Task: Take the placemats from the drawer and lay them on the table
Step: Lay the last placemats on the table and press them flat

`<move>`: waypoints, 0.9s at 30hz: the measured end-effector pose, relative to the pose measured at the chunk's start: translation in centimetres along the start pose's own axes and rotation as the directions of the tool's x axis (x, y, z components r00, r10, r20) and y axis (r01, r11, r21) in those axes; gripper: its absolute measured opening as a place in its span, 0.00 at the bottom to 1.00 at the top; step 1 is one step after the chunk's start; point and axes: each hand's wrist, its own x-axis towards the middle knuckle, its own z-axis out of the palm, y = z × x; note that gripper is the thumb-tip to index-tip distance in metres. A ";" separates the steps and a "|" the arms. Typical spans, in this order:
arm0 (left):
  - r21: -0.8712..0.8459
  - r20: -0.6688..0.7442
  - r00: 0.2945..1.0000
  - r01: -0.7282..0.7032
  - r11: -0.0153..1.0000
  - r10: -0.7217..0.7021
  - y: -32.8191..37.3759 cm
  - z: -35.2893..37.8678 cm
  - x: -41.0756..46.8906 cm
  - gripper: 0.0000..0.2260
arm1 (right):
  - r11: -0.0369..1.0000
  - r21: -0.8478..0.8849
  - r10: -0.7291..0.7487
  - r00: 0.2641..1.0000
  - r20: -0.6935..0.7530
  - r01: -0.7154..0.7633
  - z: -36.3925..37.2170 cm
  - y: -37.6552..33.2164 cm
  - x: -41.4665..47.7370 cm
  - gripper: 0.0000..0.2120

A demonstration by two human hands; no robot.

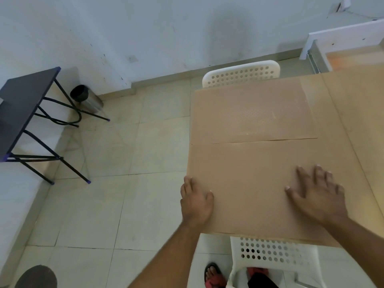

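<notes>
Two thin, tan, rectangular placemats lie on the tan wooden table (353, 113), side by side along its left edge. The far placemat (253, 113) sits by the far left corner. The near placemat (245, 173) fills the near left corner, its long axis running left to right across the person's front.

The left hand (196, 201) rests at the near placemat's left edge, thumb on top and fingers (188, 181) along the table's left edge; it is loosely open, and whether it pinches the edge cannot be told. The right hand (318, 196) lies flat and spread on the same placemat toward its right end, pressing, gripping nothing.

The near placemat lies directly under both hands, its bulk between them and beyond toward the far one. Judged: it is being squared to the corner. A white perforated plastic chair (274, 254) stands at the near edge.
</notes>
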 end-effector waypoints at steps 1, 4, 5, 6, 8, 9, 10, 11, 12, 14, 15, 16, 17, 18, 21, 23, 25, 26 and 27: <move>0.025 0.006 1.000 -0.006 1.000 0.005 0.1 0.1 0.0 0.34 | 1.000 -0.018 -0.005 1.000 0.014 0.005 0.2 -0.1 0.1 0.38; 0.073 0.027 0.999 0.018 0.997 -0.020 0.2 0.5 -0.1 0.34 | 0.999 -0.041 -0.012 1.000 0.017 0.012 0.4 -0.2 0.2 0.39; 0.088 0.033 0.999 0.023 0.996 -0.026 0.1 0.6 -0.1 0.34 | 0.999 -0.042 -0.013 1.000 0.017 0.014 0.4 -0.2 0.2 0.39; 0.104 0.036 0.999 0.023 0.994 -0.026 0.0 0.8 -0.2 0.34 | 0.999 -0.043 -0.015 1.000 0.015 0.015 0.5 -0.1 0.3 0.40; 0.125 0.036 0.999 0.018 0.992 -0.023 0.0 1.1 -0.3 0.34 | 0.999 -0.047 -0.019 1.000 0.012 0.019 0.6 0.0 0.4 0.40; 0.129 0.033 0.999 0.018 0.991 -0.022 0.0 1.2 -0.4 0.34 | 0.998 -0.051 -0.024 1.000 0.010 0.024 0.7 0.2 0.4 0.40; 0.134 0.032 0.999 0.018 0.991 -0.023 -0.1 1.3 -0.5 0.34 | 0.998 -0.054 -0.028 1.000 0.006 0.028 0.8 0.3 0.4 0.40; 0.141 0.036 0.999 0.019 0.990 -0.025 -0.1 1.4 -0.5 0.34 | 0.998 -0.055 -0.031 1.000 0.005 0.031 0.8 0.3 0.4 0.40; 0.150 0.039 0.999 0.019 0.988 -0.025 -0.1 1.4 -0.5 0.34 | 0.998 -0.059 -0.033 0.999 0.006 0.033 0.9 0.3 0.5 0.40; 0.170 0.043 0.999 0.015 0.985 -0.023 -0.2 1.5 -0.5 0.33 | 0.997 -0.065 -0.031 0.999 0.011 0.032 0.9 0.3 0.6 0.40; 0.178 0.046 0.999 0.013 0.984 -0.022 -0.2 1.5 -0.4 0.33 | 0.997 -0.064 -0.030 0.999 0.011 0.030 0.8 0.3 0.6 0.40; 0.183 0.048 0.999 0.012 0.983 -0.021 -0.2 1.5 -0.4 0.33 | 0.998 -0.063 -0.030 1.000 0.009 0.030 0.8 0.3 0.6 0.40; 0.183 0.050 0.999 0.010 0.983 -0.020 -0.3 1.5 -0.4 0.34 | 0.998 -0.063 -0.031 1.000 0.005 0.031 0.8 0.3 0.6 0.40; 0.182 0.052 0.998 0.008 0.983 -0.018 -0.3 1.5 -0.4 0.34 | 0.998 -0.061 -0.032 0.999 0.000 0.032 0.8 0.3 0.6 0.40; 0.191 0.058 0.998 0.010 0.981 -0.022 -0.2 1.4 -0.4 0.34 | 0.998 -0.056 -0.036 0.999 -0.002 0.036 0.9 0.2 0.6 0.42; 0.203 0.061 0.998 0.010 0.979 -0.023 -0.2 1.4 -0.4 0.34 | 0.998 -0.054 -0.041 0.999 -0.007 0.040 0.9 0.3 0.6 0.42; 0.208 0.065 0.998 0.005 0.978 -0.019 -0.3 1.3 -0.4 0.34 | 0.998 -0.055 -0.042 0.999 -0.012 0.042 0.9 0.2 0.6 0.42; 0.209 0.067 0.998 0.003 0.978 -0.017 -0.4 1.3 -0.4 0.34 | 0.998 -0.055 -0.042 0.999 -0.010 0.042 0.8 0.2 0.6 0.41; 0.210 0.070 0.997 0.003 0.978 -0.018 -0.5 1.3 -0.4 0.34 | 0.998 -0.056 -0.040 0.999 -0.008 0.040 0.8 0.1 0.6 0.41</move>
